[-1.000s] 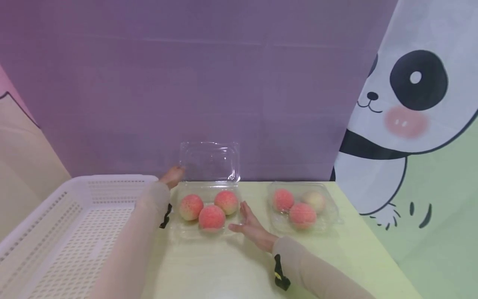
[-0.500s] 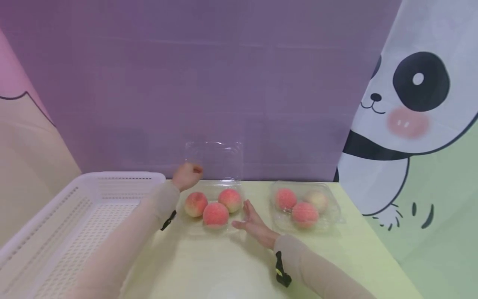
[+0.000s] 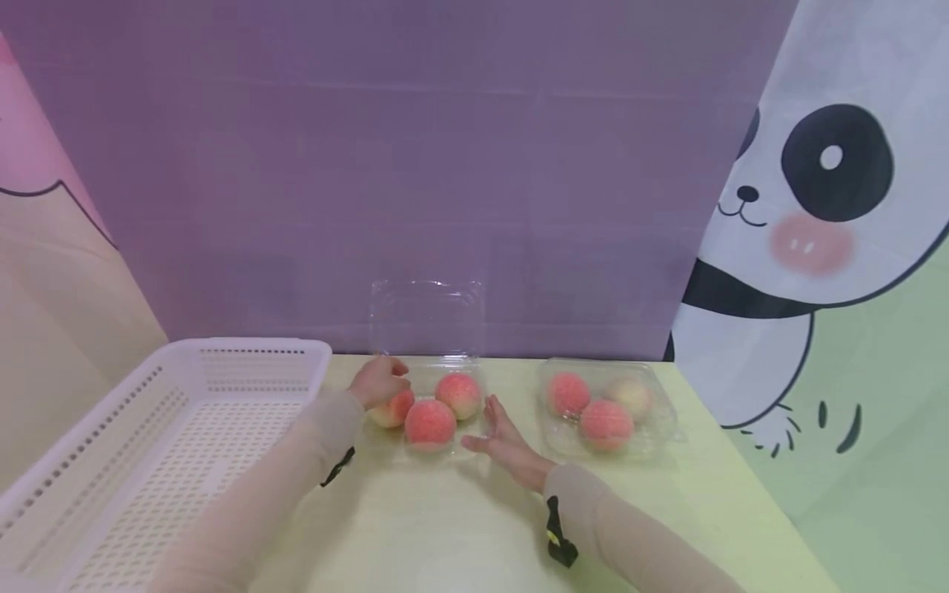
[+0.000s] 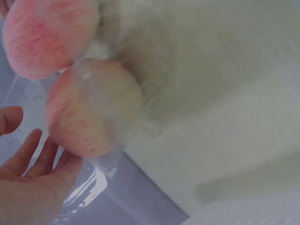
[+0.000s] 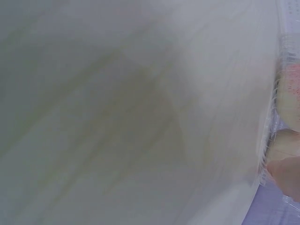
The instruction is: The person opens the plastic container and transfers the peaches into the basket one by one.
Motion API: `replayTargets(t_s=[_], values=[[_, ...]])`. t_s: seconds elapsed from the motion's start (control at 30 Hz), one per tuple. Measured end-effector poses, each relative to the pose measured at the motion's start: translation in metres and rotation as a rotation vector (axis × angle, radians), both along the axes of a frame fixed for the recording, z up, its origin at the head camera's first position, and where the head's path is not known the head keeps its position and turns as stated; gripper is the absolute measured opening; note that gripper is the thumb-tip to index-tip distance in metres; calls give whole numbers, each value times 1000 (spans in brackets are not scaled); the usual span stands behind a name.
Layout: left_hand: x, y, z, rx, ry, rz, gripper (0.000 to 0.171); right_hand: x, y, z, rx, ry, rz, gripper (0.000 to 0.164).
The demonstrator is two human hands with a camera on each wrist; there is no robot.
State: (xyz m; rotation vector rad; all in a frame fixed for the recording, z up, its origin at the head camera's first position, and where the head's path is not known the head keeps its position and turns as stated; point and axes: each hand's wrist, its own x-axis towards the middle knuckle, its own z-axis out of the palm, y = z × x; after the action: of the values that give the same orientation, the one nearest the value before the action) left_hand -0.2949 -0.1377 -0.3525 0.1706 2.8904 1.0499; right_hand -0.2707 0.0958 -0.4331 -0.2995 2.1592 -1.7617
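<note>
An open clear plastic clamshell box [image 3: 385,455] stands mid-table, its lid [image 3: 428,317] upright against the purple backdrop. Inside it lie a left peach [image 3: 393,409], a front peach [image 3: 430,425] and a right peach [image 3: 458,395]. My left hand [image 3: 376,382] is over the back of the left peach; in the left wrist view its loosely bent fingers [image 4: 44,157] touch the peach [image 4: 89,112] without wrapping it. At the box's right side is my right hand [image 3: 511,449], thumb and fingers spread, holding no peach. The right wrist view shows only part of that hand [image 5: 287,177].
To the left stands a white perforated basket [image 3: 320,362]. On the right sits a closed clear box [image 3: 663,428] with 3 peaches in it. A purple backdrop [image 3: 430,165] rises behind the pale table [image 3: 423,527]; a panda print hangs at the right.
My left hand has left the lid's left edge, moving right and then down to the left peach. The right hand stays beside the box. The view has shifted slightly.
</note>
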Motion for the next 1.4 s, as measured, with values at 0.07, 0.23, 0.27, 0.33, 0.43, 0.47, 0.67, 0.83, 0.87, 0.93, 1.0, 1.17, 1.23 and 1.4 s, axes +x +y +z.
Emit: replayTargets(t_s=[0.07,0.23,0.27,0.33,0.43,0.47,0.67,0.83,0.87,0.93,1.0,1.17,1.23,1.4], values=[[-3,0,-9,-6,34,6,38,-1,1,-1,4,-3,2,96],[-7,-2,-30,17,121,45,39,-1,1,-2,6,-8,11,96],[-7,-2,-33,27,120,51,40,-1,1,-2,4,-7,14,97],[-7,-1,-37,56,91,65,42,-1,2,-2,2,-4,19,97],[-8,1,-42,80,43,74,49,0,3,-3,-4,-4,27,97],[-8,2,-43,87,30,76,52,0,3,-4,-8,-3,31,97],[-10,2,-52,77,19,100,62,2,1,-2,-17,-1,39,97],[-13,2,-57,87,8,123,68,2,1,-2,-15,0,33,99],[-15,2,-58,84,8,120,69,1,1,-1,-17,4,30,99],[-16,2,-59,75,17,106,70,1,1,-1,-23,9,28,99],[-16,1,-59,65,18,89,72,1,1,-2,-24,10,31,99],[-16,-1,-59,-12,41,26,80,1,1,-1,-30,15,40,99],[-17,-1,-61,-29,55,6,84,1,2,-1,-33,12,35,99],[-18,-3,-66,-16,88,-9,86,3,2,0,-35,15,28,98]])
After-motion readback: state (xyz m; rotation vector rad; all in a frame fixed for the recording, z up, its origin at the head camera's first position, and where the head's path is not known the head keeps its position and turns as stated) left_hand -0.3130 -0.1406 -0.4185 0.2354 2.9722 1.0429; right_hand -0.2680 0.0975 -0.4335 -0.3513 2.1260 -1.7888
